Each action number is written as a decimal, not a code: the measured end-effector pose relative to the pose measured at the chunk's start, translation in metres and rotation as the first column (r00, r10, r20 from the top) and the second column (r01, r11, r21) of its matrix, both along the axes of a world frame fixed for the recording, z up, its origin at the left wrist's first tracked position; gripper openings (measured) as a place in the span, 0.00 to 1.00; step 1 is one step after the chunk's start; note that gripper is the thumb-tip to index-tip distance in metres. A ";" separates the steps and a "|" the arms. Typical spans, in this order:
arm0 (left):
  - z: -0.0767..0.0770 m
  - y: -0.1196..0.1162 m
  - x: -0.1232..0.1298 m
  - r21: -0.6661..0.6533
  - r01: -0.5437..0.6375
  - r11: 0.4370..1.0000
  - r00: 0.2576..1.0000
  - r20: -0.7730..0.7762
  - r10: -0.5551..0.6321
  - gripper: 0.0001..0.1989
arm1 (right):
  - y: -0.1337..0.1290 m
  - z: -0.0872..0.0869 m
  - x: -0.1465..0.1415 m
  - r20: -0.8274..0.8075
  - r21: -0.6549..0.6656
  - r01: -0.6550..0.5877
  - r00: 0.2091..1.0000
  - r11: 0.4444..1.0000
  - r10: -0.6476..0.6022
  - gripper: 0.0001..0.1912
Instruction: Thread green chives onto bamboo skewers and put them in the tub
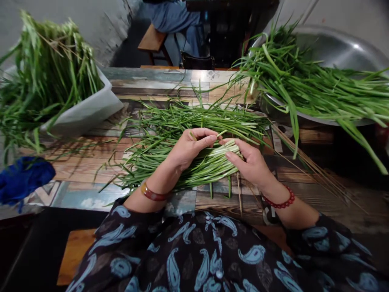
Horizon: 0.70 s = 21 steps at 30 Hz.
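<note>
Bunch of green stalks (pixel 200 176): on table (pixel 75 196), lying crosswise, pale ends (pixel 229 151) rightward
Right hand (pixel 251 162): grasping those ends
Left hand (pixel 191 148): pinching a thin stalk (pixel 223 132)
White container (pixel 83 115), left: heaped with greens (pixel 54 65)
Steel basin (pixel 343 48), right: leaves (pixel 292 109) overhanging its rim
Near table edge: planks (pixel 82 170) showing toward blue cloth (pixel 26 178)

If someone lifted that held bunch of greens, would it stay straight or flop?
The bunch of greens would probably droop at its leafy end, since the blades look long and thin. The pale stalks at the right hand may hold straighter, since they lie neatly parallel. Strands might slip loose, as a few poke out at the near edge.
</note>
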<state>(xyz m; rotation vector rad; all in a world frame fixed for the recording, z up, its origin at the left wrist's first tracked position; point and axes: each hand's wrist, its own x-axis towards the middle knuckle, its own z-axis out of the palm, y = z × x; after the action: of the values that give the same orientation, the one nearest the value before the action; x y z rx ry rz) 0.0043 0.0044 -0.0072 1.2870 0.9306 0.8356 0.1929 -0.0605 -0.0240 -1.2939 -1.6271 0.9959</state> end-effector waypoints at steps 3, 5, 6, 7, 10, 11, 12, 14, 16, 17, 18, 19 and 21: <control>-0.001 0.000 0.001 -0.009 -0.005 1.000 1.000 0.002 0.005 0.11 | 0.001 -0.001 0.001 -0.009 0.014 0.002 1.000 1.000 -0.002 0.15; -0.002 0.000 0.001 -0.010 0.000 1.000 1.000 0.006 0.000 0.10 | 0.001 -0.001 0.001 -0.017 0.019 0.000 1.000 1.000 0.001 0.15; -0.002 0.001 0.001 -0.007 0.003 1.000 1.000 0.010 -0.003 0.10 | 0.001 -0.001 0.000 -0.017 0.021 -0.001 1.000 1.000 0.001 0.15; -0.003 0.001 0.001 -0.002 0.006 1.000 1.000 0.014 -0.006 0.10 | 0.001 -0.001 0.000 -0.015 0.020 0.000 1.000 1.000 0.000 0.15; -0.005 0.001 0.001 0.015 0.012 1.000 1.000 0.022 -0.013 0.09 | 0.001 -0.002 -0.001 -0.006 0.019 0.005 1.000 1.000 -0.004 0.15; -0.006 0.001 0.000 0.021 0.013 1.000 1.000 0.020 -0.013 0.09 | 0.001 -0.002 -0.001 -0.004 0.021 0.005 1.000 1.000 -0.005 0.14; -0.006 0.001 0.000 0.028 0.013 1.000 1.000 0.013 -0.014 0.09 | 0.000 -0.002 -0.001 -0.003 0.025 0.006 1.000 1.000 -0.006 0.14; -0.007 0.002 0.000 0.044 0.015 0.999 1.000 -0.010 -0.014 0.10 | 0.000 -0.003 -0.001 0.002 0.029 0.005 1.000 1.000 -0.005 0.14; -0.007 0.002 0.000 0.068 0.018 0.998 0.999 -0.040 -0.015 0.11 | 0.000 -0.004 -0.001 0.006 0.031 0.009 1.000 0.999 -0.009 0.14; -0.007 0.002 0.000 0.083 0.020 0.996 0.998 -0.053 -0.015 0.11 | 0.000 -0.004 -0.001 0.006 0.031 0.012 1.000 0.999 -0.013 0.14; -0.006 0.002 0.000 0.099 0.021 0.995 0.998 -0.063 -0.014 0.11 | 0.000 -0.004 -0.001 0.005 0.030 0.017 1.000 0.999 -0.017 0.14; -0.006 0.002 0.000 0.115 0.021 0.993 0.997 -0.072 -0.013 0.11 | 0.000 -0.004 -0.002 0.003 0.028 0.022 1.000 0.999 -0.022 0.14; -0.005 0.001 0.000 0.139 0.022 0.990 0.997 -0.080 -0.011 0.10 | 0.000 -0.005 -0.002 -0.007 0.022 0.026 1.000 0.999 -0.026 0.14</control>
<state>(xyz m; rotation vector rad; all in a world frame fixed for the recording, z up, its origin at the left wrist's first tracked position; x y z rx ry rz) 0.0045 0.0055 -0.0118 1.4561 0.9354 0.8544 0.1906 -0.0604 -0.0285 -1.2925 -1.6079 0.9631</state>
